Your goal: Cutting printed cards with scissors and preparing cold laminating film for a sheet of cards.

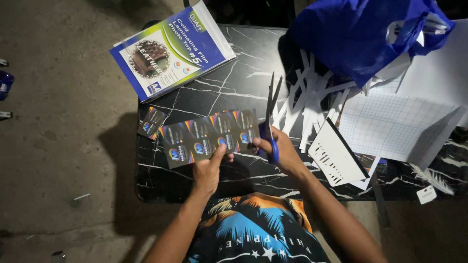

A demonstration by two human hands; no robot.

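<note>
- Printed strip (209, 138): one, glossy dark card stock bearing a row of about four identical small card designs in orange, blue and black; it is held just above the middle of the table, tilted up toward the right.
- Left hand (208, 170): one, fingers closed on the near edge of the printed strip, thumb pressed on its face.
- Right hand (282, 153): one, fingers curled closed through the scissors' handle, at the strip's right end.
- Scissors (270, 119): one pair, blue plastic handle, two dark metal blades parted in a narrow V and pointing far, set against the strip's right edge.
- Cut card (150, 122): one, small rectangle of the same print, lying flat on the table left of the strip.
- Table (229, 83): one, black polished top with white marble-like veins.
- Film pack (171, 48): one, flat rectangular package, blue, white and green, overhanging the far left corner.
- Paper offcuts (307, 104): many narrow white slivers, too tangled to count, heaped right of the scissors.
- Plastic bag (363, 34): one, blue, crumpled, far right.
- Gridded sheet (395, 124): one, white with fine squares, lying right, its corner curling.
- Floor (58, 146): bare grey concrete, left.
</note>
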